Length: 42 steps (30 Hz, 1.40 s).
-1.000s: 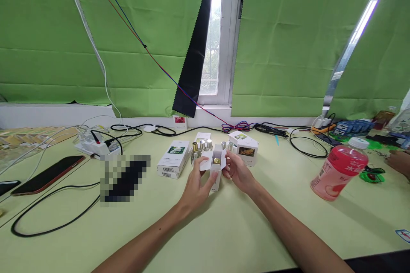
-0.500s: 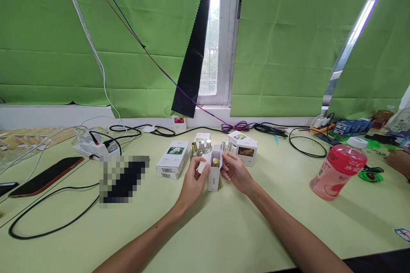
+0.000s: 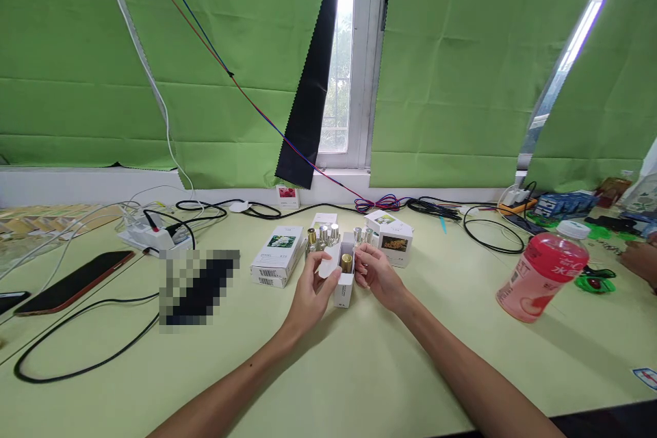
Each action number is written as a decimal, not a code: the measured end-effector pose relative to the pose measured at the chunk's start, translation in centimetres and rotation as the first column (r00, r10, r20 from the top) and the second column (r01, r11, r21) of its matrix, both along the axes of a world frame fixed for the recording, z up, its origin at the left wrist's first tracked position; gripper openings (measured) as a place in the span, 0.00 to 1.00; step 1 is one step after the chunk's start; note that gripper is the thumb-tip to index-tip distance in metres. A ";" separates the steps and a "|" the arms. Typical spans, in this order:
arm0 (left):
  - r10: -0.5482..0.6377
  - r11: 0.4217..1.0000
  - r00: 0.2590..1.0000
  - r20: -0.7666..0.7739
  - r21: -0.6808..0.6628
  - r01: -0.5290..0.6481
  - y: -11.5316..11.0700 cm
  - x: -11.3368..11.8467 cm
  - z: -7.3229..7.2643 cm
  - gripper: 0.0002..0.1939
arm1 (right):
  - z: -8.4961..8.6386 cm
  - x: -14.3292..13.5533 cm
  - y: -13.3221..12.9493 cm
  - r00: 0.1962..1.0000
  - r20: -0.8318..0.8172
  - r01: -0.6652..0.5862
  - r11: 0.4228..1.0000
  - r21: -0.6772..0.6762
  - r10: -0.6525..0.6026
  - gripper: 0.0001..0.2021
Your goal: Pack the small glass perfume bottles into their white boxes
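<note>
The pale green worktop [image 3: 349, 369] bears a dark phone [image 3: 76, 280] at left, white boxes [image 3: 278, 253] mid-scene, and a pink bottle [image 3: 543, 272] at right.

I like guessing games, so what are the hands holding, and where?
The left hand and right hand hold a small open white box near its top, by its flaps and upper edges.

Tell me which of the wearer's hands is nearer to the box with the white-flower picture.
Left. The left hand is just to the right of the white-flower box; the right hand is farther right, at the open carton's right side.
</note>
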<state>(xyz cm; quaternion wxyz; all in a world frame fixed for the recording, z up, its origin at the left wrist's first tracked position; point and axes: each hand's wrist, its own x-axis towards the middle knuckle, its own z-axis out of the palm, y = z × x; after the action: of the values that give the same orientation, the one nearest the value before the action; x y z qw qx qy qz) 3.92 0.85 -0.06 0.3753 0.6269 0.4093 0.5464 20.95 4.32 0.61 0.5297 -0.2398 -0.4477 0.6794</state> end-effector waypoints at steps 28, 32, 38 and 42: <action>-0.049 0.999 0.998 0.030 0.014 0.049 0.3 0.0 -0.7 0.16 | -0.1 -0.3 -0.2 0.988 0.124 0.100 0.993 -0.059 -0.093 0.24; -0.042 0.999 0.999 0.023 0.005 0.042 0.1 0.0 -0.5 0.17 | -0.2 -0.3 -0.1 0.989 0.116 0.095 0.994 -0.061 -0.087 0.24; -0.019 1.000 0.999 -0.029 0.008 0.019 -0.3 0.0 -0.2 0.18 | -0.2 -0.2 -0.1 0.991 0.106 0.092 0.994 -0.064 -0.085 0.24; -0.022 1.000 0.999 -0.030 0.013 0.022 -0.5 0.1 0.0 0.19 | -0.1 -0.2 -0.1 0.989 0.116 0.096 0.993 -0.066 -0.087 0.24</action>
<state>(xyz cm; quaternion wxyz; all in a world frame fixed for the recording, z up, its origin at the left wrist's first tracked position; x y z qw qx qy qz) 3.97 0.38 -0.01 0.3709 0.6420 0.4042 0.5356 20.72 4.18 0.50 0.5252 -0.3170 -0.4411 0.6551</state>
